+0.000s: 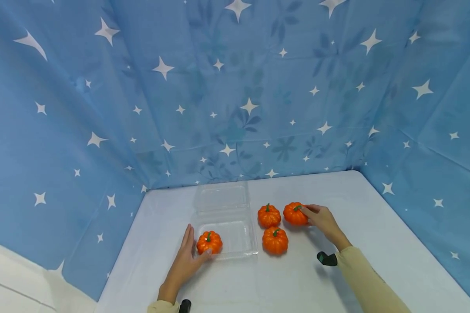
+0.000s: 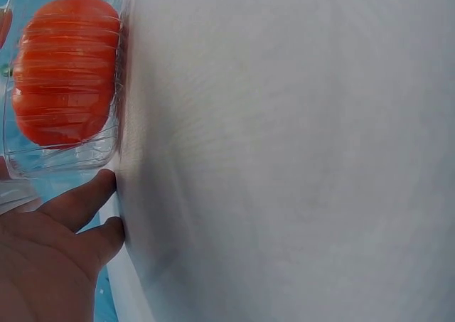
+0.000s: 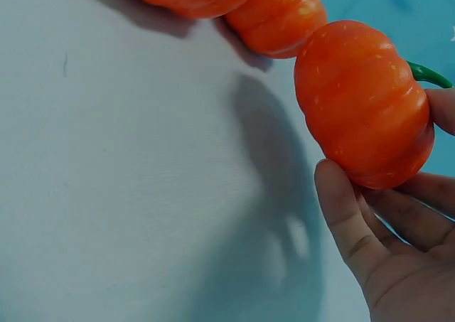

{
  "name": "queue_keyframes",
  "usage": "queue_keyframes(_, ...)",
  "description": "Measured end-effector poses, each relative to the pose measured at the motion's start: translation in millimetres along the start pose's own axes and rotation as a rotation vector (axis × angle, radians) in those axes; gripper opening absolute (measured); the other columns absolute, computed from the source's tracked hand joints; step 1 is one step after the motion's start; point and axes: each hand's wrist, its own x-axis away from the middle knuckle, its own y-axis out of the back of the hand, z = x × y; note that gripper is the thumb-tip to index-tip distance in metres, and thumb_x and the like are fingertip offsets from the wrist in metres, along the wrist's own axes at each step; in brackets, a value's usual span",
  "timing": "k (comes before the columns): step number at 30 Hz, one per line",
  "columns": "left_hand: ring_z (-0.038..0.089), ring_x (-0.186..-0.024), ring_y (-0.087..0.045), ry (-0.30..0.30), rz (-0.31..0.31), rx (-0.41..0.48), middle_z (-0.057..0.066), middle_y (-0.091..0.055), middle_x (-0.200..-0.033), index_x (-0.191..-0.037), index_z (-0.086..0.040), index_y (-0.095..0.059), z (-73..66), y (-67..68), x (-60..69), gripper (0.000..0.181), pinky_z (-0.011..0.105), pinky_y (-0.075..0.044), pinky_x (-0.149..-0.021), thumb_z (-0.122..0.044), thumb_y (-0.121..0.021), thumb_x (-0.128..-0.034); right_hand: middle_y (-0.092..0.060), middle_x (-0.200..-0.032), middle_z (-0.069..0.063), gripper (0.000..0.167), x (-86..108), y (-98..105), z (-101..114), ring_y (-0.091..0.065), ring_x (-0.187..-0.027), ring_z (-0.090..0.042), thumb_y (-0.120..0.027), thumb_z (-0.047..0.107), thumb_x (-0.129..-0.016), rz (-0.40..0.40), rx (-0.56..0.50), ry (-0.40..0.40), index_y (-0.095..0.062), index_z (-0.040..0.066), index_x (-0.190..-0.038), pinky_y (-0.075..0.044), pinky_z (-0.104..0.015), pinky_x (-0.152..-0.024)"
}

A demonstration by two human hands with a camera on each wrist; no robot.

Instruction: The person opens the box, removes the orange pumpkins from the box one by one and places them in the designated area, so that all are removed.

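Note:
In the head view my right hand (image 1: 323,221) pinches an orange pumpkin (image 1: 295,214) with a green stem; the right wrist view shows this pumpkin (image 3: 364,105) between thumb and fingers, its shadow on the table. Two more pumpkins (image 1: 269,216) (image 1: 275,241) stand just left of it. A clear plastic box (image 1: 238,238) lies with its lid (image 1: 221,196) folded back, and one pumpkin (image 1: 209,242) sits in its left part. My left hand (image 1: 186,263), fingers extended and thumb apart, rests at the box's left front corner. Through the box wall that pumpkin (image 2: 67,72) shows in the left wrist view.
A white-covered table (image 1: 235,287) carries everything. Blue curtains (image 1: 219,87) with white stars hang behind it and along both sides. A dark strap end (image 1: 327,259) sticks out from the right sleeve, another (image 1: 185,306) by the left sleeve.

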Motion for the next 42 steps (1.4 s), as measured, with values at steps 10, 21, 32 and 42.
queue_keyframes(10,0.041,-0.152,-0.041,0.015,0.000,0.006,0.015,-0.004,-0.179,-0.170,0.002,-0.014,-3.2,1.0,0.6,0.115,0.050,-0.032,-0.121,-0.059,-0.076,-0.0947,-0.057,-0.145,-0.034,0.070,-6.9,-11,-16,-0.070,-0.099,-0.029,-0.059,0.044,-0.110,-0.021,0.036,-0.027,-0.051,-0.013,-0.149,-0.062,-0.036,-0.089)
queue_keyframes(21,0.041,-0.151,-0.042,-0.015,-0.013,-0.008,0.017,-0.006,-0.179,-0.169,0.005,-0.016,-3.5,-0.1,0.0,0.113,0.051,-0.032,-0.120,-0.058,-0.075,-0.0964,-0.064,-0.134,-0.029,0.070,-10.4,-26,-27,-0.064,-0.084,-0.021,-0.056,0.046,-0.110,-0.119,0.030,0.014,-0.052,-0.011,-0.150,-0.055,-0.025,-0.071)
queue_keyframes(32,0.041,-0.150,-0.043,-0.019,-0.014,0.000,0.017,-0.005,-0.179,-0.169,0.005,-0.015,-3.7,2.0,0.2,0.112,0.052,-0.029,-0.122,-0.056,-0.075,-0.0968,-0.054,-0.152,-0.029,0.074,-8.4,-40,-31,-0.060,-0.123,-0.039,-0.050,0.052,-0.112,-0.201,0.017,0.020,-0.050,-0.009,-0.154,-0.059,-0.034,-0.096)
queue_keyframes(42,0.042,-0.151,-0.042,-0.027,-0.012,0.009,0.017,-0.005,-0.179,-0.168,0.006,-0.014,0.1,-0.4,0.3,0.112,0.050,-0.029,-0.122,-0.054,-0.076,-0.0963,-0.047,-0.160,-0.027,0.074,0.2,-39,-35,-0.053,-0.139,-0.038,-0.052,0.049,-0.111,-0.246,-0.176,-0.001,-0.043,-0.007,-0.159,-0.051,-0.010,-0.088)
